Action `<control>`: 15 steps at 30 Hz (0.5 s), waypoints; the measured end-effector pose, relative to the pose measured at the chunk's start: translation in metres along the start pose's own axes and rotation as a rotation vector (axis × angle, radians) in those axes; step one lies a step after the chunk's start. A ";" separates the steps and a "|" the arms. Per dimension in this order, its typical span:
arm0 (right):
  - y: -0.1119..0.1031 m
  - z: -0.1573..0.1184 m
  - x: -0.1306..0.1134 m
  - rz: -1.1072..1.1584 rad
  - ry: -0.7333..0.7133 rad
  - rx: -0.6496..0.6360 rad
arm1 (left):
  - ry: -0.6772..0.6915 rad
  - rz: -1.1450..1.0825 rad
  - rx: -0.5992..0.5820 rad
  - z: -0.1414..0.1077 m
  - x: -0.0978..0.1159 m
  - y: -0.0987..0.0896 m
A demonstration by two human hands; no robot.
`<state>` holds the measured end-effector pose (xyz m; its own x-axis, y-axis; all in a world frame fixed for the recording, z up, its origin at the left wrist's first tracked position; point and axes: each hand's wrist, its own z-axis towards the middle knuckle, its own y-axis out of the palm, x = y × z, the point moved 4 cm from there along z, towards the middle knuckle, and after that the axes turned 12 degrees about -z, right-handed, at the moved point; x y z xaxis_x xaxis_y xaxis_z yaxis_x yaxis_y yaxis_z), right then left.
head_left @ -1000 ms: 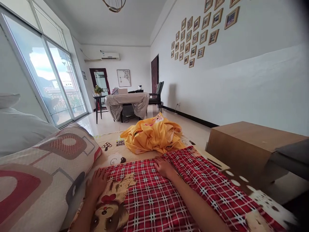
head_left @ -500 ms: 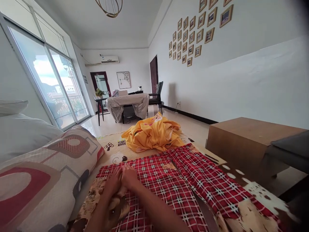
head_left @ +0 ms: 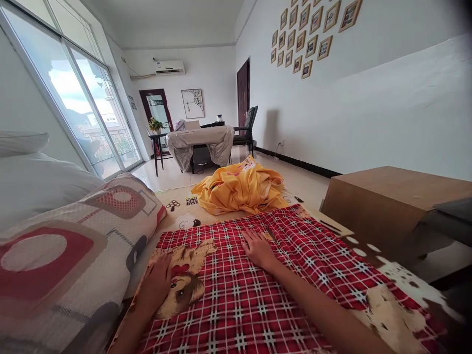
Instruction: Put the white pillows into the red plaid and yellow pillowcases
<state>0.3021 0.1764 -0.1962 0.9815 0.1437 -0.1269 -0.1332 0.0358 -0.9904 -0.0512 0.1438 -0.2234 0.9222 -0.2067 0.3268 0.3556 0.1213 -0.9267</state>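
A red plaid blanket point(head_left: 236, 290) with printed dogs lies spread in front of me. My left hand point(head_left: 158, 278) rests flat on its left side, beside a printed dog's head. Farther right, my right hand point(head_left: 257, 250) presses flat on the plaid with the fingers stretched out. Neither hand grips anything. Just past the blanket's far edge sits a crumpled yellow cloth point(head_left: 239, 189), bunched in a heap on a cream sheet point(head_left: 177, 196) with mushroom and sheep prints.
A patterned pillow or bolster point(head_left: 110, 255) lies along the left, with white bedding point(head_left: 55, 172) behind it. At the right stands a brown wooden box-like piece of furniture point(head_left: 383, 196). Beyond the bed are a plastic-covered table point(head_left: 201, 135) and a black chair point(head_left: 249, 130).
My hands were together near the blanket's left far part. Now they are apart: the right has slid right, the left slightly back and left. The blanket lies flatter. The view has tilted down.
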 end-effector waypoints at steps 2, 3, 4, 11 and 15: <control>-0.004 -0.021 -0.022 0.003 -0.014 -0.020 | 0.071 0.064 -0.097 -0.017 0.030 0.012; -0.004 -0.033 -0.041 0.010 -0.039 -0.034 | 0.137 0.084 -0.149 -0.025 0.049 0.020; -0.003 -0.046 -0.062 0.028 -0.086 -0.045 | 0.184 0.086 -0.177 -0.034 0.068 0.027; 0.013 -0.123 -0.117 0.232 -0.418 -0.146 | 0.429 0.078 -0.077 -0.090 0.077 0.035; 0.009 -0.151 -0.048 0.148 -0.283 -0.192 | 0.259 0.093 0.080 -0.131 -0.022 0.011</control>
<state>0.2745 0.0205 -0.2075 0.8727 0.4023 -0.2766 -0.2165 -0.1888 -0.9579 -0.0875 0.0231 -0.2653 0.8854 -0.4314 0.1733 0.2918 0.2254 -0.9296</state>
